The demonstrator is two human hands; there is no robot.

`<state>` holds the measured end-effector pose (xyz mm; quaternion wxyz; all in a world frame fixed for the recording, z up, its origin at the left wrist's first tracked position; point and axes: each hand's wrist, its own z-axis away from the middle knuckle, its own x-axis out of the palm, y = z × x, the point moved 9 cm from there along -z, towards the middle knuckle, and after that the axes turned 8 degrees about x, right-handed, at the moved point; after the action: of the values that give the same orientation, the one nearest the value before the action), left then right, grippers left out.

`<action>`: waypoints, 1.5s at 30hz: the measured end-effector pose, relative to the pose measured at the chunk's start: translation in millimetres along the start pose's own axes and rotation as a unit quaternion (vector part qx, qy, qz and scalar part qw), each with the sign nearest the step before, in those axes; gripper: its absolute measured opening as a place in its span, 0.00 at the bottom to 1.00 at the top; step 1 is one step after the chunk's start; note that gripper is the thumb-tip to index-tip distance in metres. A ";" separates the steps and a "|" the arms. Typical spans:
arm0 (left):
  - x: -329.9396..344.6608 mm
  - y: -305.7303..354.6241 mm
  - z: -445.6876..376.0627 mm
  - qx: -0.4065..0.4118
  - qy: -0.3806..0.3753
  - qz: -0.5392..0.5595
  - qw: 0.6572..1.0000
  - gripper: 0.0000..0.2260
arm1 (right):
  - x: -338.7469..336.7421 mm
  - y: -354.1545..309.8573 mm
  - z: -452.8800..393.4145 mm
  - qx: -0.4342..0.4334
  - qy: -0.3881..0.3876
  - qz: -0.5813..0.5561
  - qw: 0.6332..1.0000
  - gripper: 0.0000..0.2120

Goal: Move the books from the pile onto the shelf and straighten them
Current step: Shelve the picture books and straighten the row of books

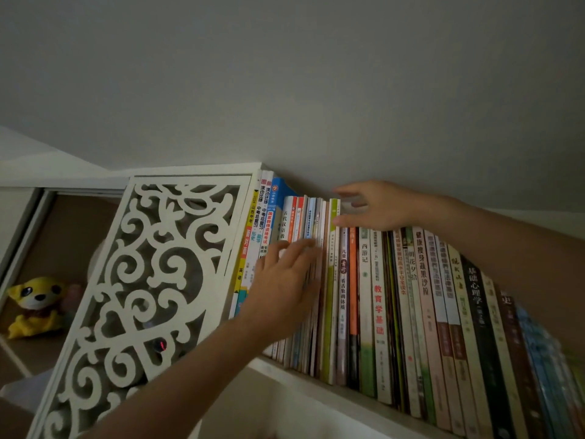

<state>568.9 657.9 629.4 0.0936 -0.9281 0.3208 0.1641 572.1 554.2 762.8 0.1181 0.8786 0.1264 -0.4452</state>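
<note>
A long row of upright books fills the white shelf, spines facing me. A bunch of thin books near the left end stands taller and sticks out further than its neighbours. My left hand lies flat against the spines of these thin books, fingers straight. My right hand reaches over the top of the row, thumb on the green-spined book and fingers spread above the book tops. The pile of books is out of view.
A white carved fretwork panel stands at the left end of the shelf. Behind it lies a lower compartment with a yellow plush toy. A plain grey wall rises right behind the books.
</note>
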 end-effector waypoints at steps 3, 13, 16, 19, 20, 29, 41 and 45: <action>-5.1 -12.1 -23.7 -0.007 0.015 0.000 1.000 0.23 | 9.0 -4.5 -2.2 -0.015 -0.024 -0.029 0.999 0.29; -8.6 -14.2 -70.5 -0.044 0.063 -0.015 0.997 0.22 | 5.9 -4.2 2.6 -0.055 0.021 -0.063 0.996 0.24; -9.5 -14.3 -76.3 -0.044 0.077 -0.024 0.996 0.20 | 6.1 -1.1 -0.4 -0.057 0.030 -0.072 0.995 0.24; -13.3 -14.6 -79.1 -0.051 0.086 -0.025 0.995 0.18 | 5.1 0.3 -1.1 -0.058 0.037 -0.074 0.995 0.22; -13.6 -14.3 -80.7 -0.052 0.084 -0.021 0.995 0.18 | 5.1 0.2 -0.5 -0.059 0.039 -0.078 0.994 0.22; -22.4 -17.1 -55.6 -0.124 0.141 0.126 0.974 0.28 | 7.7 0.1 -1.1 -0.065 0.034 -0.083 0.994 0.21; -18.6 2.6 1.4 -0.175 0.175 0.161 0.955 0.06 | 15.4 -0.7 9.9 -0.047 0.052 0.037 0.997 0.53; -2.0 9.4 28.9 -0.185 0.089 0.150 0.967 0.13 | 20.9 -2.8 15.2 -0.047 0.034 0.113 0.992 0.63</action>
<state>554.5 659.8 602.7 -0.1350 -0.8813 0.4275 0.1494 571.7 554.4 736.8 0.2045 0.8953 0.0509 -0.3925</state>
